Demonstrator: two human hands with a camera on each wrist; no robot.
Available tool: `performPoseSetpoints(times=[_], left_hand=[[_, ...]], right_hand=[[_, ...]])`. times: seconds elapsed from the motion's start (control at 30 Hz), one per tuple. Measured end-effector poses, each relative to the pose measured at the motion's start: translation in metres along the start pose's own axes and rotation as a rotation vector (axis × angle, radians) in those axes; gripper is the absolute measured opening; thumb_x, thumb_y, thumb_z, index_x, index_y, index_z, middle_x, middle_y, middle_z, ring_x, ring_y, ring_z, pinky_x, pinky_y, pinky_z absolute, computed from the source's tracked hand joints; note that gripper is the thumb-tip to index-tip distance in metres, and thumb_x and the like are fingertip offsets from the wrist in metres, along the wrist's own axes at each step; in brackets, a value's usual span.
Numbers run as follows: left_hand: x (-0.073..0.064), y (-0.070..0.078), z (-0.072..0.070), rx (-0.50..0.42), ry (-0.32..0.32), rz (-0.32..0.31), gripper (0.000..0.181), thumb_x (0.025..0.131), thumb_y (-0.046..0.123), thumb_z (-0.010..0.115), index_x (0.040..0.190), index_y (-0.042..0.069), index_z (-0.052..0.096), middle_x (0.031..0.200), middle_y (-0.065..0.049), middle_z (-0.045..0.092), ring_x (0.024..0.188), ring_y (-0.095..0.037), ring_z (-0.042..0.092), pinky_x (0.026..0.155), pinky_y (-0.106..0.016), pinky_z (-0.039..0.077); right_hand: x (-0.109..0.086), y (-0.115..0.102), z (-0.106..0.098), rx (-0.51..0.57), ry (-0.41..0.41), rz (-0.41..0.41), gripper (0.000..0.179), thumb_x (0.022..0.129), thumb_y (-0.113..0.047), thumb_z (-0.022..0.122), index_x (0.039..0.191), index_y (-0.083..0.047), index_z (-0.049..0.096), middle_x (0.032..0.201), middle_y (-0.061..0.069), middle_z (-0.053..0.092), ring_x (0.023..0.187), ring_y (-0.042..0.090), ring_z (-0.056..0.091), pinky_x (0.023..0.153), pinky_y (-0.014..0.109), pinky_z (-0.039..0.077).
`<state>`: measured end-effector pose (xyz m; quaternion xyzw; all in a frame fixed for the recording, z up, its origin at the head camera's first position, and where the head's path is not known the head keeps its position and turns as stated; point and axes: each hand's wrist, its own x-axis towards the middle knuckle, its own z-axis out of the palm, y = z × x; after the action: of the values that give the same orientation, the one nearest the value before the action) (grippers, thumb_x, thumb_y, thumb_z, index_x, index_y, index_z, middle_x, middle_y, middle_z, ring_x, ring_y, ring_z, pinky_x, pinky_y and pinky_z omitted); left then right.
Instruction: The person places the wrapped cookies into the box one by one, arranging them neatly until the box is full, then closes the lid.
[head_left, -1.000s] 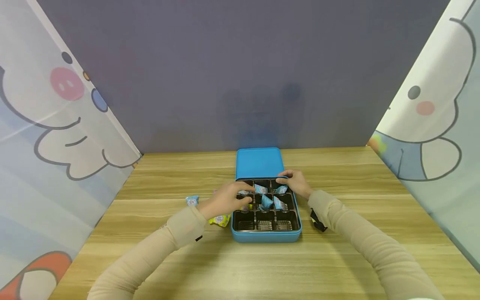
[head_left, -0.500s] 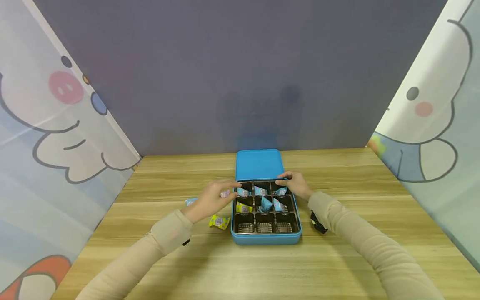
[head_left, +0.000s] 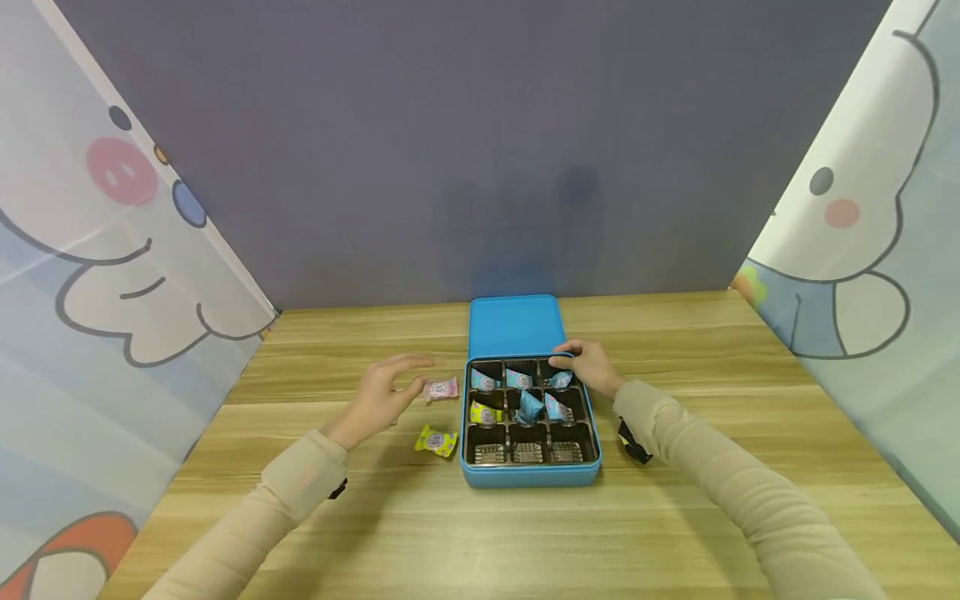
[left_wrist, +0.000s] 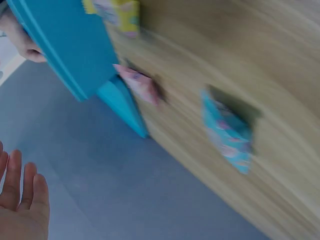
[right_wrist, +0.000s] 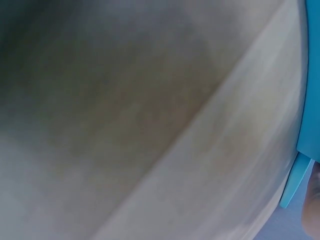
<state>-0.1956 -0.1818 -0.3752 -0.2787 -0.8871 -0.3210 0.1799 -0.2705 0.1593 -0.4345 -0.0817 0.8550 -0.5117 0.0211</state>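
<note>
six wrapped pieces point(head_left: 530, 405) sit in the black tray point(head_left: 527, 434) of the blue box point(head_left: 528, 477), head view: three along the far edge, three across the middle, ribbed compartment floors showing along the near edge. lid point(head_left: 517, 327) lies back toward the far edge of the wood-grain table point(head_left: 517, 542). left hand point(head_left: 378, 400) hovers off the box's left edge, thumb and fingers parted, holding nothing. just off that edge, a pink piece point(head_left: 441, 390) toward the far-left corner, a yellow piece point(head_left: 437, 442) toward the near-left. right hand point(head_left: 592, 367) grips the box rim at its far-right corner. good handling, i judge: keep that corner steady, take one piece by its plump middle, thumb against fingertips, lower it straight so crimped ends clear the dividers. wrappers look thin, crinkly, probably slippery; pinching only an end could let one swing.

left wrist view, blurred: fingers spread, nothing in grip. blue piece point(left_wrist: 229, 134) lies on the table, puffy, pointed, well apart from the box; pink piece nearer it.

right wrist view: mostly blurred table, the box's smooth side, a sliver of hand; cannot tell the grip from here alone.
</note>
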Motion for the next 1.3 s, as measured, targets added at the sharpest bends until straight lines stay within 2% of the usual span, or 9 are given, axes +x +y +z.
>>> performPoseSetpoints(times=[0.07, 0.2, 0.33, 0.47, 0.57, 0.73, 0.9, 1.2, 1.3], left_hand=[[-0.003, -0.007, -0.004, -0.003, -0.008, -0.031, 0.027, 0.085, 0.005, 0.062, 0.112, 0.006, 0.065, 0.115, -0.011, 0.063, 0.068, -0.017, 0.058, 0.055, -0.024, 0.046], [-0.009, -0.02, -0.012, 0.036, -0.007, -0.066, 0.029, 0.086, 0.007, 0.062, 0.115, 0.007, 0.063, 0.117, -0.011, 0.062, 0.061, -0.006, 0.048, 0.061, -0.024, 0.044], [-0.012, -0.031, -0.019, 0.029, -0.054, -0.111, 0.032, 0.087, 0.008, 0.061, 0.119, 0.006, 0.06, 0.122, -0.017, 0.058, 0.041, -0.007, 0.037, 0.047, -0.025, 0.045], [-0.016, -0.041, -0.023, 0.029, -0.118, -0.132, 0.035, 0.087, 0.009, 0.062, 0.122, 0.005, 0.058, 0.124, -0.017, 0.057, 0.072, -0.023, 0.063, 0.068, -0.038, 0.054], [-0.019, -0.047, -0.025, 0.037, -0.156, -0.139, 0.037, 0.086, 0.011, 0.063, 0.122, 0.004, 0.058, 0.125, -0.016, 0.056, 0.115, -0.035, 0.052, 0.093, -0.052, 0.044], [-0.027, -0.058, -0.026, 0.024, -0.212, -0.203, 0.038, 0.087, 0.014, 0.062, 0.123, 0.002, 0.056, 0.128, -0.019, 0.053, 0.118, -0.039, 0.048, 0.091, -0.055, 0.044], [-0.034, -0.066, -0.023, 0.051, -0.215, -0.274, 0.037, 0.088, 0.015, 0.061, 0.122, 0.002, 0.057, 0.123, -0.02, 0.056, 0.112, -0.038, 0.053, 0.088, -0.054, 0.045], [-0.044, -0.069, -0.017, 0.079, -0.272, -0.373, 0.039, 0.088, 0.02, 0.062, 0.119, -0.004, 0.057, 0.119, -0.024, 0.058, 0.109, -0.042, 0.054, 0.09, -0.057, 0.043], [-0.045, -0.069, -0.013, 0.105, -0.28, -0.37, 0.037, 0.087, 0.018, 0.063, 0.116, -0.004, 0.059, 0.117, -0.024, 0.059, 0.105, -0.042, 0.056, 0.087, -0.057, 0.045]], right_hand=[[0.0, 0.0, 0.0, 0.001, 0.0, -0.001, 0.03, 0.085, -0.019, 0.066, 0.109, -0.001, 0.064, 0.119, 0.019, 0.056, 0.116, 0.036, 0.047, 0.096, 0.044, 0.042], [0.0, -0.002, 0.0, -0.004, -0.004, -0.008, 0.03, 0.085, -0.018, 0.066, 0.109, 0.0, 0.064, 0.118, 0.019, 0.057, 0.114, 0.035, 0.049, 0.095, 0.044, 0.042], [0.0, -0.003, 0.0, 0.002, 0.0, -0.013, 0.03, 0.085, -0.017, 0.066, 0.109, 0.001, 0.064, 0.116, 0.018, 0.058, 0.112, 0.035, 0.05, 0.094, 0.045, 0.043], [0.001, -0.002, -0.001, -0.001, 0.011, -0.018, 0.028, 0.085, -0.017, 0.066, 0.108, 0.0, 0.064, 0.115, 0.019, 0.058, 0.112, 0.035, 0.05, 0.094, 0.045, 0.043], [0.002, -0.002, 0.0, -0.007, 0.014, -0.019, 0.027, 0.085, -0.017, 0.066, 0.107, -0.001, 0.064, 0.116, 0.018, 0.058, 0.113, 0.035, 0.049, 0.094, 0.045, 0.042], [0.002, -0.001, 0.001, -0.009, 0.006, -0.007, 0.03, 0.085, -0.019, 0.066, 0.109, -0.001, 0.064, 0.116, 0.018, 0.058, 0.112, 0.034, 0.05, 0.094, 0.045, 0.043], [0.0, 0.0, 0.002, 0.01, 0.0, 0.005, 0.031, 0.086, -0.019, 0.065, 0.111, 0.0, 0.063, 0.117, 0.018, 0.058, 0.113, 0.034, 0.05, 0.094, 0.045, 0.043], [0.0, -0.002, 0.0, 0.008, -0.005, 0.025, 0.03, 0.086, -0.019, 0.065, 0.11, -0.001, 0.063, 0.12, 0.019, 0.056, 0.117, 0.036, 0.047, 0.096, 0.046, 0.041], [0.001, -0.001, 0.0, -0.005, -0.003, 0.022, 0.028, 0.086, -0.019, 0.065, 0.109, -0.002, 0.063, 0.119, 0.018, 0.056, 0.117, 0.035, 0.046, 0.096, 0.046, 0.041]])
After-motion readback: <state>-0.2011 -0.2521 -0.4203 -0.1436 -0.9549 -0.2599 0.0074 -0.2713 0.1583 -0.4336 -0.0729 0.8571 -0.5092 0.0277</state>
